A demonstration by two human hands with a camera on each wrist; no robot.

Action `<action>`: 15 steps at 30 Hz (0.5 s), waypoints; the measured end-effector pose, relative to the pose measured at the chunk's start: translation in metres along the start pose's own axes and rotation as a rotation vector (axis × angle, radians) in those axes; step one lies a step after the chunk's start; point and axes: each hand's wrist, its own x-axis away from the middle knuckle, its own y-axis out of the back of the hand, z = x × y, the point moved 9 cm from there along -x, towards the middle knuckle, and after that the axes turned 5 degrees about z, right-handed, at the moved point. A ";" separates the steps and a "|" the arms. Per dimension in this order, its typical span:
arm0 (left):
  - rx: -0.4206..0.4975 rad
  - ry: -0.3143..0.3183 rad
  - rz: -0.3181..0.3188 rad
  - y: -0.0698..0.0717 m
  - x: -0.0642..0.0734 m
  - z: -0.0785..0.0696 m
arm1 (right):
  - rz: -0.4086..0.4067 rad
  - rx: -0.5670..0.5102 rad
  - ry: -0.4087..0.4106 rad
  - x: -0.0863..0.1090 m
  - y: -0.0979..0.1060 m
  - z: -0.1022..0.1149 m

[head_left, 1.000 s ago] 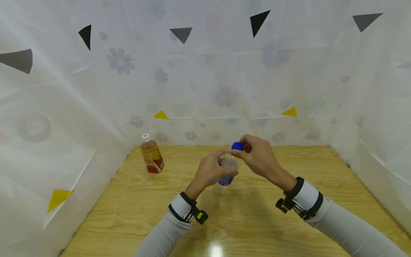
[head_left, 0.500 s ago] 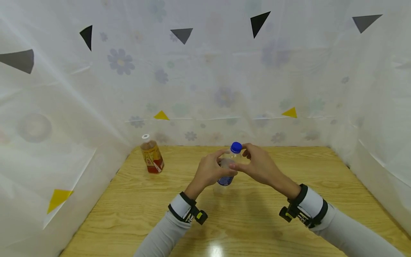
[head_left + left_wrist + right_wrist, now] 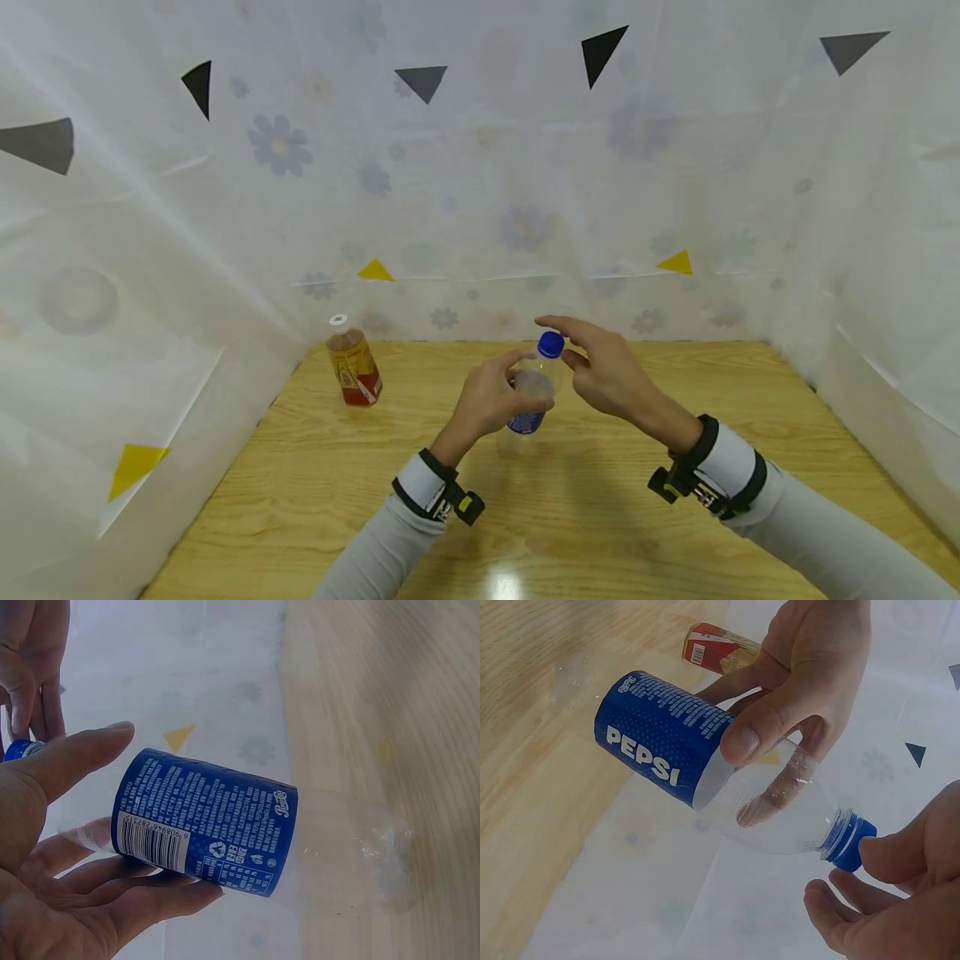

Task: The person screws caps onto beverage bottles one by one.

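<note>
A clear plastic Pepsi bottle [image 3: 776, 817] with a blue label [image 3: 206, 821] leans slightly right in the head view. Its blue cap [image 3: 551, 344] sits on the neck. My left hand [image 3: 495, 396] grips the bottle around its upper body, thumb on one side and fingers on the other. My right hand [image 3: 611, 371] is at the cap with its fingers spread. In the right wrist view its thumb [image 3: 900, 859] overlaps the cap's edge, while the other fingers stand apart from it. Whether the bottle's base touches the table cannot be told.
A second bottle [image 3: 355, 367], with red-brown liquid, a yellow label and a white cap, stands at the table's back left. The wooden table [image 3: 315, 500] is bordered by white patterned sheeting [image 3: 480, 183] at the back and sides.
My right hand let go of the cap, dropped back from it, then rose again with the index finger stretched above it. The left hand and the bottle stay in place.
</note>
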 end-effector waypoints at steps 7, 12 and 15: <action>-0.002 -0.023 0.002 0.000 0.000 -0.001 | 0.010 -0.006 -0.013 -0.003 -0.004 0.001; -0.014 -0.029 0.002 0.000 0.000 -0.002 | -0.009 -0.002 0.008 -0.004 -0.004 0.001; -0.022 -0.022 0.000 0.001 0.000 -0.001 | -0.021 -0.002 0.021 -0.004 -0.004 0.002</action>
